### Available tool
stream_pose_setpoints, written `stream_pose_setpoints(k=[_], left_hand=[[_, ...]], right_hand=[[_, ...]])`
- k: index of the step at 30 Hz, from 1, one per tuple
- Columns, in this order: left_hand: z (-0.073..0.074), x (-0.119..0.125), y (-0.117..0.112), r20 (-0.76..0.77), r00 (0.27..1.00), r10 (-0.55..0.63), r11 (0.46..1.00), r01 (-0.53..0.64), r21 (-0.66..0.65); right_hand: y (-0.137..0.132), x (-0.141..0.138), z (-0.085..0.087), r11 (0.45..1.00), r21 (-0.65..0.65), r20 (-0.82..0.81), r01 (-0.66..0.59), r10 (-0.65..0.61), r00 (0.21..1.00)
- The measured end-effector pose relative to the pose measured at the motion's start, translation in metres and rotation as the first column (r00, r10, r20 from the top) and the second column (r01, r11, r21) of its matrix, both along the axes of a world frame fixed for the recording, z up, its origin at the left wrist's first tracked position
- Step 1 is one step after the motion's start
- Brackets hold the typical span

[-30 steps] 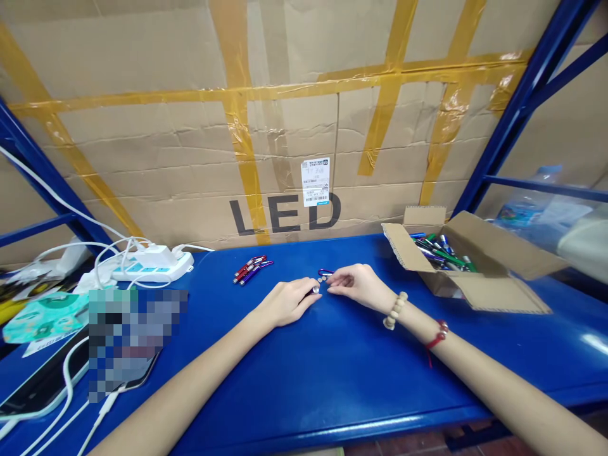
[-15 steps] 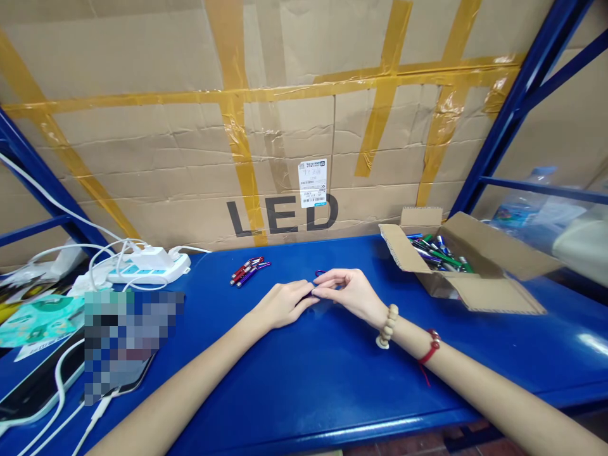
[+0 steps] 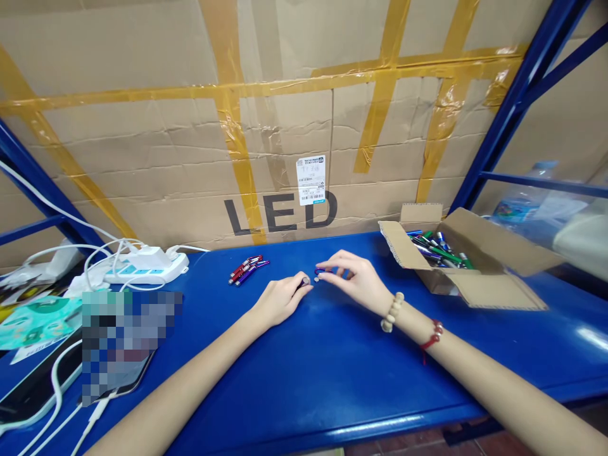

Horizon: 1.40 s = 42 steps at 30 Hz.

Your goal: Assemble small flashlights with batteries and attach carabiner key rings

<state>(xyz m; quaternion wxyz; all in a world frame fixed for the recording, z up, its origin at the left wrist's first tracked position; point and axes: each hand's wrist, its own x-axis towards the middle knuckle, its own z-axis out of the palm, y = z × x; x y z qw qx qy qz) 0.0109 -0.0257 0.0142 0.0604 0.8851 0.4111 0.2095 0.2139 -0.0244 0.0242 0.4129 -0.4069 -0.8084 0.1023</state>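
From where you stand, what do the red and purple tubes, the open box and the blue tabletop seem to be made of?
Red and purple tubes: probably metal, glossy coloured finish; they show bright highlights and silvery ends.
Open box: corrugated cardboard, matt brown; ridged edges show on its flaps.
Blue tabletop: perhaps painted metal, glossy; it reflects light.

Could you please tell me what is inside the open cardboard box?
In the box lie jumbled slim tubes, some green, some blue. Its bottom, and whatever may lie under the top tubes, cannot be seen, because the heap covers it.
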Motion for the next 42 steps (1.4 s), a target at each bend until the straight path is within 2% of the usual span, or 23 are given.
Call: stream_pose_setpoints(k=[2,4,8,11,17,21,25,28,33,37,42], left_hand=[[0.001,0.0,0.0,0.018,0.999,0.047,0.999,-0.047,-0.009],[0.002,0.0,0.0,0.027,0.997,0.078,0.997,-0.078,-0.021],[0.004,0.001,-0.002,0.032,0.997,0.077,0.997,-0.075,-0.034],[0.004,0.001,-0.003,0.045,0.996,0.074,0.997,-0.073,-0.024],[0.003,0.001,-0.003,0.069,0.996,0.051,0.999,-0.052,0.015],[0.003,0.001,-0.003,0.051,0.999,0.007,1.0,-0.008,0.023],[0.005,0.0,-0.005,0.027,1.0,-0.016,1.0,0.016,0.021],[0.006,0.0,-0.007,0.022,0.999,-0.03,1.0,0.03,0.005],[0.003,0.003,-0.006,0.016,0.998,-0.06,0.998,0.059,0.03],[-0.001,0.004,-0.005,0.054,0.989,-0.138,0.989,0.134,0.062],[-0.002,0.005,-0.004,0.086,0.98,-0.177,0.982,0.171,0.076]], right_hand=[[0.009,0.01,-0.001,0.996,0.009,0.065,0.089,-0.089,0.994],[0.017,0.019,-0.004,0.994,0.015,0.187,0.113,-0.114,0.976],[0.025,0.024,-0.011,0.999,-0.045,0.359,0.019,-0.002,0.933],[0.026,0.02,-0.013,0.996,-0.085,0.379,0.012,0.021,0.925],[0.025,0.017,-0.012,0.993,-0.089,0.349,0.079,-0.043,0.936],[0.02,0.019,-0.003,0.992,-0.08,0.303,0.101,-0.073,0.95],[0.009,0.015,0.012,0.995,-0.075,0.066,0.059,-0.054,0.996],[-0.001,0.008,0.017,0.989,-0.144,-0.074,0.014,-0.025,0.997],[-0.009,-0.003,0.012,0.94,-0.318,-0.188,-0.119,0.061,0.98],[-0.01,-0.006,0.006,0.92,-0.343,-0.268,-0.191,0.099,0.958],[-0.013,-0.007,0.007,0.888,-0.409,-0.306,-0.211,0.084,0.948]])
